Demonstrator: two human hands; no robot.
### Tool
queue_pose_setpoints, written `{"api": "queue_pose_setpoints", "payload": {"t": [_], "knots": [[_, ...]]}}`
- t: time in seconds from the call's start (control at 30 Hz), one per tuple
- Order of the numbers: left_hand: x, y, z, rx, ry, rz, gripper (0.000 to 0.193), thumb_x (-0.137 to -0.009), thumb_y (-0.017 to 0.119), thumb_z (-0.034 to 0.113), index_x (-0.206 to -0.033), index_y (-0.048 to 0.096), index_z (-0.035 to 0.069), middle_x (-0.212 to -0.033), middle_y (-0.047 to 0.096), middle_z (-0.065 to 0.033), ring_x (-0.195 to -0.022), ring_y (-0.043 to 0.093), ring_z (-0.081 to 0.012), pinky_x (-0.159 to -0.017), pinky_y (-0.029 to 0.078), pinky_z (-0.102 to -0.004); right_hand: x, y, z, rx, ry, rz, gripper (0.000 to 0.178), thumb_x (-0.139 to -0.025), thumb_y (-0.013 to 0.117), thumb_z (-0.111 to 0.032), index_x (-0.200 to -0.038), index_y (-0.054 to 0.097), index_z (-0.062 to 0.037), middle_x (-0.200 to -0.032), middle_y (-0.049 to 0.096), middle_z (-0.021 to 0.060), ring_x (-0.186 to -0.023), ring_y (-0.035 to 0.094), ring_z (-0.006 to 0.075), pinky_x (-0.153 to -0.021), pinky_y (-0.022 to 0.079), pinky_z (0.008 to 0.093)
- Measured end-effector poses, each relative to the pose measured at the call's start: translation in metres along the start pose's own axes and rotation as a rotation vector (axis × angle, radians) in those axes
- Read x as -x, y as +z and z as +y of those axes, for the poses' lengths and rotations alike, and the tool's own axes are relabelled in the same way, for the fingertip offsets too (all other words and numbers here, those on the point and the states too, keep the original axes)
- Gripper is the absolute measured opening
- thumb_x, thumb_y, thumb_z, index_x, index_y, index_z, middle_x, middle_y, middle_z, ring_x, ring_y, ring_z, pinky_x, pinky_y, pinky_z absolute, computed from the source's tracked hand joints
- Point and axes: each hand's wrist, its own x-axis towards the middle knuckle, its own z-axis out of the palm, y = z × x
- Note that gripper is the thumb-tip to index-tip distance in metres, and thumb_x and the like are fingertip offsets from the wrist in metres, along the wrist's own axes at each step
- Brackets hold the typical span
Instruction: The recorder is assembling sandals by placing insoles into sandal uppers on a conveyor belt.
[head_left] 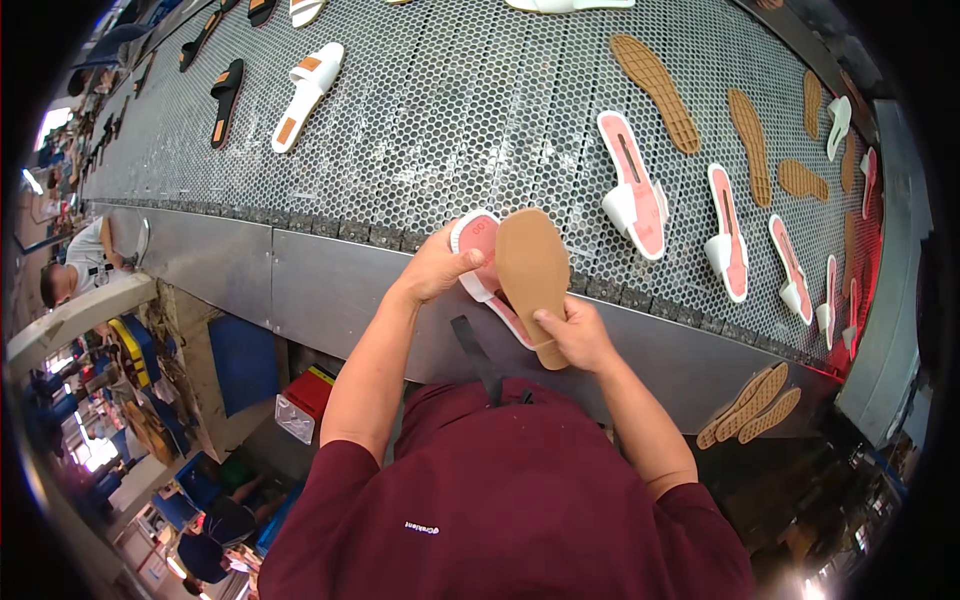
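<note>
In front of my body, at the near edge of the conveyor, my left hand (pixel 438 265) grips a white slide sandal upper (pixel 476 232) by its end, its pink underside facing up. My right hand (pixel 578 335) pinches a tan shoe sole (pixel 531 262) near its narrower end, thumb on the smooth face. The sole overlaps the upper and hides much of it; whether the two touch cannot be made out.
A mesh conveyor (pixel 430 120) spans the far side. Pink-bottomed white uppers (pixel 632 190) and tan soles (pixel 655 92) lie on its right. Finished white (pixel 308 95) and black slides (pixel 226 103) lie left. More soles (pixel 748 405) are stacked low right; a person (pixel 85 258) is at far left.
</note>
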Motion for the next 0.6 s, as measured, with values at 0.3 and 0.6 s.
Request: {"api": "queue_pose_setpoints", "payload": {"t": [0.3, 0.6], "knots": [[0.002, 0.031, -0.01, -0.057, -0.073, -0.001, 0.063, -0.081, 0.081, 0.031, -0.13, 0.053, 0.002, -0.121, 0.063, -0.0081, -0.11, 0.06, -0.0173, -0.095, 0.049, -0.0347, 0.003, 0.006, 0.036, 0.113, 0.039, -0.009, 0.03, -0.093, 0.069, -0.025, -0.109, 0.069, 0.0002, -0.092, 0.072, 0.0049, -0.081, 0.064, 0.0085, -0.072, 0.052, 0.0276], [-0.001, 0.049, -0.012, -0.121, -0.111, 0.028, 0.045, -0.094, 0.068, 0.027, -0.129, 0.054, 0.002, -0.119, 0.064, -0.0083, -0.108, 0.06, -0.0163, -0.093, 0.05, -0.0333, 0.004, -0.003, 0.039, 0.094, 0.036, -0.017, 0.031, -0.093, 0.069, -0.026, -0.108, 0.07, 0.0004, -0.091, 0.072, 0.0059, -0.081, 0.064, 0.009, -0.072, 0.052, 0.0282]]}}
